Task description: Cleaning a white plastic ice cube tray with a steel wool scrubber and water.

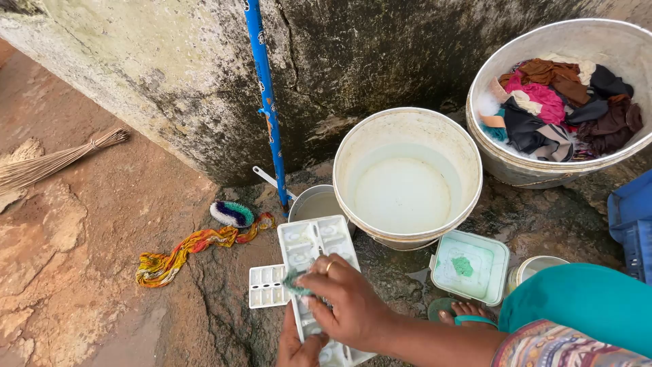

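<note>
Wash tub (614, 41): a large pale tub stood at 2 o'clock from the hands, well apart from them, heaped with crumpled clothes (560, 109) in brown, pink, black and cream.
Bucket (360, 146): a white bucket stood at 12 o'clock, near the far end of the tray and partly filled with cloudy water.
Metal pot (314, 202): a small pot with a long handle sat touching the bucket's left side; what it held could not be told.
Ice tray (316, 241): a long white tray with many small compartments lay under both hands, its long axis running from 6 o'clock up toward 12, tilted slightly left. The compartments looked empty.
Second tray (265, 285): a smaller white tray lay just beside the first, at 9 o'clock.
Soap box (499, 261): an open pale green box at 3 o'clock held a smear of green soap.
Right hand (343, 302): it was closed on a small green scrubber (295, 282), pressed onto the middle of the ice tray; it was the hand nearer the tray's centre.
Left hand (299, 346): it gripped the near end of the ice tray at 6 o'clock.
Ground: a twisted multicoloured cloth (193, 248) and a scrub brush (231, 213) lay at 10 o'clock.
</note>
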